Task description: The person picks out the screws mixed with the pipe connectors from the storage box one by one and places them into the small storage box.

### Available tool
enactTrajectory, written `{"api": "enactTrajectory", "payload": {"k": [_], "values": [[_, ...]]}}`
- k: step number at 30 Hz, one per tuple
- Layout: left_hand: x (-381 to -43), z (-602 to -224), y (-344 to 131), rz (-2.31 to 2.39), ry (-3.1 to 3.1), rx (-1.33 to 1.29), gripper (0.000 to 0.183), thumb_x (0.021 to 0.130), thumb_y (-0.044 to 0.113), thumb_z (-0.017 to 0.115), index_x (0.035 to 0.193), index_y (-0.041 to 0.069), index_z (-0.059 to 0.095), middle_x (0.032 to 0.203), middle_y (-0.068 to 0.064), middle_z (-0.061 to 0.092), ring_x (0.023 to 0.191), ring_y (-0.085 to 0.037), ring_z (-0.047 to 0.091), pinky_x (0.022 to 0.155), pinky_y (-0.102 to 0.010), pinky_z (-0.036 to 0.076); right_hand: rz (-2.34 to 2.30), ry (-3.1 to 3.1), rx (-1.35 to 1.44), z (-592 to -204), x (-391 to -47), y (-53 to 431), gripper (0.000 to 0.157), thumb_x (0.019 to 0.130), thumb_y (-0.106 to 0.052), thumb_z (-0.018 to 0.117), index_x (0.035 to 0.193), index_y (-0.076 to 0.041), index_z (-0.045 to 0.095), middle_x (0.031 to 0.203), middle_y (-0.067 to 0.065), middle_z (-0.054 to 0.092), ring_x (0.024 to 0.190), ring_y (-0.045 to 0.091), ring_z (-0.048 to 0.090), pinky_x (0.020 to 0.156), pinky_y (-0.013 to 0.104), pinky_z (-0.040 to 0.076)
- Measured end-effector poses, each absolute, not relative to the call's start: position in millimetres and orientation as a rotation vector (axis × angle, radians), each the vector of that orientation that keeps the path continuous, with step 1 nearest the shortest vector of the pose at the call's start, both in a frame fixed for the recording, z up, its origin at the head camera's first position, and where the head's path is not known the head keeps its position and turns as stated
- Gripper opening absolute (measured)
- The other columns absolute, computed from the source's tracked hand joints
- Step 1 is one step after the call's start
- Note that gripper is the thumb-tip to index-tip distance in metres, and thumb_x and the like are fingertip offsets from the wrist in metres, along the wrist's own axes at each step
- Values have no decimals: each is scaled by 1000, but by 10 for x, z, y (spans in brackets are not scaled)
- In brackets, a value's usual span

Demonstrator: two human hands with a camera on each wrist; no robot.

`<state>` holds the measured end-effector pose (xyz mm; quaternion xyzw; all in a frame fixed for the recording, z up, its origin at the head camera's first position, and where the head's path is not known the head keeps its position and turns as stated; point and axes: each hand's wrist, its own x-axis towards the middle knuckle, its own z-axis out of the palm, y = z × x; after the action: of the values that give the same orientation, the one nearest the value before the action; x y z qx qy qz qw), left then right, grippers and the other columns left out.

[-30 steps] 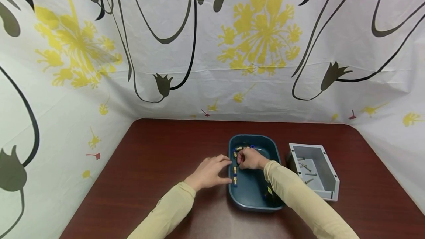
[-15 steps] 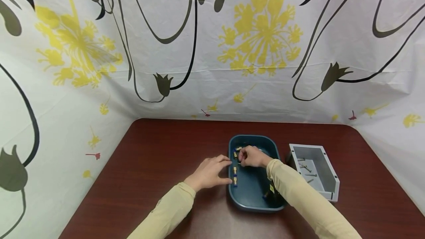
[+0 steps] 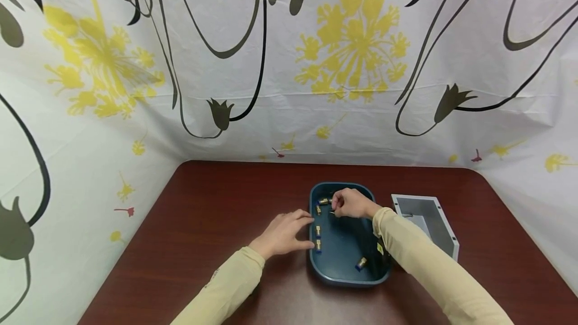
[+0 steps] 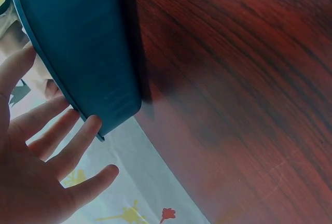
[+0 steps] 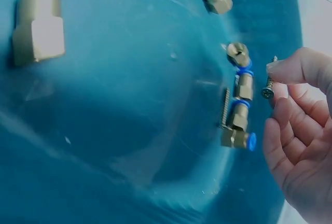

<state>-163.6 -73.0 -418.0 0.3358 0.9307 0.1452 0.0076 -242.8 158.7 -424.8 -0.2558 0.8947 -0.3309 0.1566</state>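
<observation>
My right hand (image 3: 354, 203) pinches a small screw (image 5: 268, 88) between thumb and finger, over the far part of the blue tray (image 3: 338, 257). Another screw (image 5: 225, 108) lies in the tray beside a line of brass push-in fittings (image 5: 240, 115) with blue collars. In the head view, two fittings (image 3: 318, 238) sit along the tray's left wall and a separate fitting (image 3: 361, 264) lies at the near right. At the left rim, my left hand (image 3: 284, 233) has its fingers spread, fingertips right at the edge.
Right of the tray stands a grey box (image 3: 426, 214), partly covered by my right sleeve, with a screw (image 3: 408, 215) showing inside. A dark object with a yellow label (image 3: 380, 249) is mostly hidden by the sleeve. A patterned cloth (image 3: 271, 129) hangs behind the brown table (image 3: 235, 199).
My right hand has moved away from the tray's left side, rightward and farther back, with the screw. The near-right fitting has come into fuller view. My left hand has stayed in place.
</observation>
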Motion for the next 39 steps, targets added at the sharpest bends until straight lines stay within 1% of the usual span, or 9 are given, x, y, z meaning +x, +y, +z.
{"api": "enactTrajectory", "payload": {"k": [7, 12, 19, 23, 26, 33, 35, 39], "values": [[-1636, -4182, -736, 459, 2916, 1060, 57, 77, 46, 63, 121, 13, 54, 120, 0, 48, 105, -13, 48, 87, -36, 37, -934, 2603, -769, -4107, -2432, 1678, 7, 76, -3, 63, 76, -7, 57, 68, -1, 55, 58, 14, 49, 56, 30, 41], [-1641, -4189, -734, 450, 2924, 1055, 57, 77, 48, 62, 121, 13, 54, 120, 1, 49, 105, -13, 48, 87, -36, 37, -949, 2606, -781, -4005, -2433, 1776, 7, 75, -1, 62, 76, -6, 56, 70, 0, 55, 60, 16, 49, 57, 31, 41], [-1647, -4199, -738, 446, 2928, 1066, 57, 76, 46, 63, 122, 12, 54, 120, 0, 48, 106, -14, 47, 88, -37, 36, -909, 2662, -758, -3904, -2433, 1967, 9, 76, -3, 62, 75, -8, 55, 71, 0, 55, 64, 15, 51, 58, 31, 41], [-1644, -4201, -739, 445, 2923, 1058, 57, 77, 45, 63, 122, 12, 53, 120, 0, 48, 107, -14, 47, 88, -37, 36, -886, 2689, -733, -3844, -2432, 2096, 7, 76, -3, 62, 76, -6, 55, 73, 0, 55, 66, 15, 52, 60, 31, 42], [-1643, -4200, -737, 447, 2921, 1054, 57, 77, 45, 63, 122, 12, 53, 120, 0, 48, 106, -15, 48, 87, -37, 37, -875, 2703, -716, -3793, -2421, 2191, 7, 76, -4, 62, 77, -4, 56, 74, 1, 56, 66, 16, 52, 59, 31, 42], [-1634, -4191, -737, 443, 2917, 1057, 57, 77, 45, 63, 122, 12, 53, 120, 0, 48, 105, -14, 48, 87, -37, 37, -895, 2750, -719, -3715, -2367, 2421, 7, 76, -3, 61, 76, -6, 54, 72, 2, 55, 64, 16, 53, 54, 31, 42], [-1635, -4191, -735, 444, 2912, 1049, 57, 77, 46, 63, 123, 13, 53, 120, 0, 48, 105, -14, 48, 87, -37, 37, -897, 2758, -713, -3688, -2341, 2486, 7, 77, -5, 61, 76, -5, 54, 71, 2, 55, 62, 16, 53, 53, 30, 43], [-1635, -4184, -734, 443, 2910, 1046, 57, 77, 46, 63, 122, 13, 53, 120, 0, 48, 105, -14, 48, 87, -37, 37, -872, 2772, -658, -3635, -2290, 2613, 9, 78, -6, 62, 77, -3, 54, 70, 2, 56, 62, 15, 53, 56, 30, 43]]}}
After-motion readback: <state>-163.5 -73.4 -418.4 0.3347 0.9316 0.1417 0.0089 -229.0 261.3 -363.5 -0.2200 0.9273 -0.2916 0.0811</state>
